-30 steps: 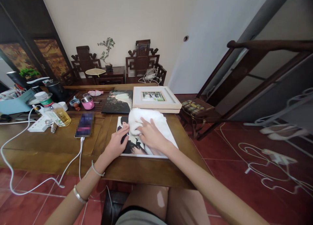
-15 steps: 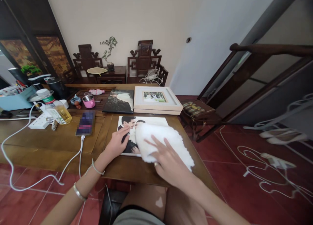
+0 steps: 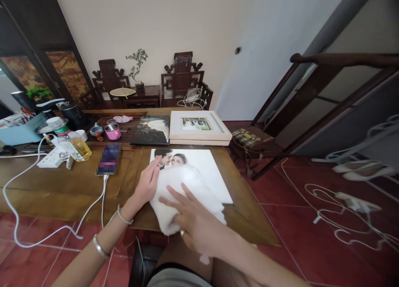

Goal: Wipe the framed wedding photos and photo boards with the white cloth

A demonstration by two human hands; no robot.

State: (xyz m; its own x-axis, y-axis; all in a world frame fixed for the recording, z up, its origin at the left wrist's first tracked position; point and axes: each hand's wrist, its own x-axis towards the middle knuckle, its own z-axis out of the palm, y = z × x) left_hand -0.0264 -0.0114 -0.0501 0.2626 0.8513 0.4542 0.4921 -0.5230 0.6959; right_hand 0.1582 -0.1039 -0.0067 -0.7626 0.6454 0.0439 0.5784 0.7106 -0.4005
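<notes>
A photo panel [image 3: 215,179] showing a couple lies flat near the front edge of the wooden table. Over its lower left part is spread a fluffy white cloth [image 3: 187,177], which also hangs past the panel's near edge. My right hand [image 3: 193,216] presses on this cloth with several fingers spread, while the thumb side is tucked into a fold. At the panel's left edge rests my left hand [image 3: 149,181], its fingers stretched out beside the cloth. The fingertips touch the panel near the pictured face.
Behind the panel lie a dark photo panel [image 3: 149,130] and stacked white frames [image 3: 199,127]. Leftward are a phone [image 3: 108,159] on a charging cable, a pink cup [image 3: 112,131], a bottle [image 3: 76,145] and a power strip [image 3: 51,156]. A wooden chair [image 3: 268,141] with a bag stands right.
My right hand has drawn the white cloth left and toward me, uncovering the panel's right side and covering its lower left. My left hand stays at the left edge.
</notes>
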